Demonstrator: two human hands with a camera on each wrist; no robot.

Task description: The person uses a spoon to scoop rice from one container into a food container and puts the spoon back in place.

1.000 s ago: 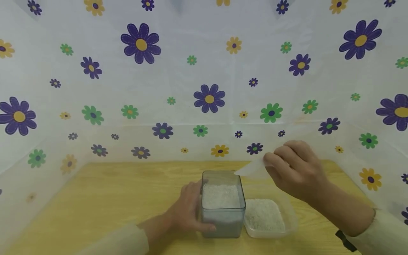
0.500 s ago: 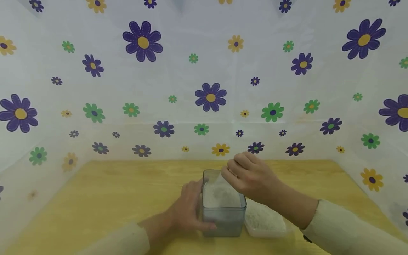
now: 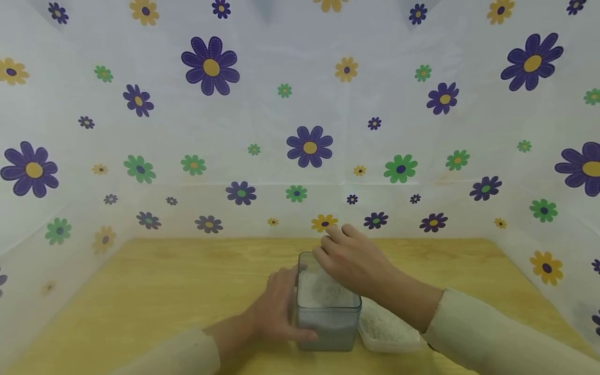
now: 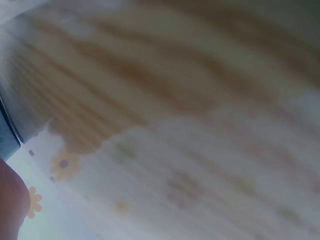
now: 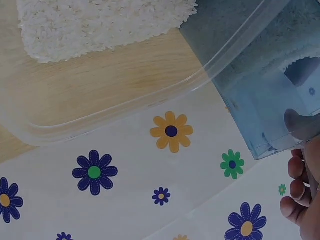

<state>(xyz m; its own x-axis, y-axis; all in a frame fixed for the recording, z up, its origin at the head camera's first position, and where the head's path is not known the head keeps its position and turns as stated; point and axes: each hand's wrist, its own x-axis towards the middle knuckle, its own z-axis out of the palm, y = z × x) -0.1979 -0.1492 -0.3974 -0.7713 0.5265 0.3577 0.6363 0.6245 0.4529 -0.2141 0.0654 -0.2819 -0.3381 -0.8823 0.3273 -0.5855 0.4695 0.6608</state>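
Note:
A blue-grey see-through container (image 3: pixel 325 328) of white rice (image 3: pixel 323 291) stands upright in the middle of the head view. My left hand (image 3: pixel 276 307) grips its left side, thumb across the front. Over the container's back right, my right hand (image 3: pixel 351 260) curls round a translucent white scoop, now mostly hidden by the hand and dipped below the rim. The right wrist view has curled fingertips of the right hand (image 5: pixel 302 192) at the edge of the container (image 5: pixel 250 110). Only a strip of the left hand (image 4: pixel 12 200) enters the left wrist view.
Right beside the container sits a shallow clear plastic box (image 3: pixel 391 345) holding more rice (image 5: pixel 100 25), partly covered by my right forearm. Light wood tabletop (image 3: pixel 187 291) spreads left. A flower-printed white sheet (image 3: pixel 262 120) rises at the back and sides.
My right hand has moved left from above the clear box with the scoop, then down into the container, disturbing the rice surface. The left hand keeps its place.

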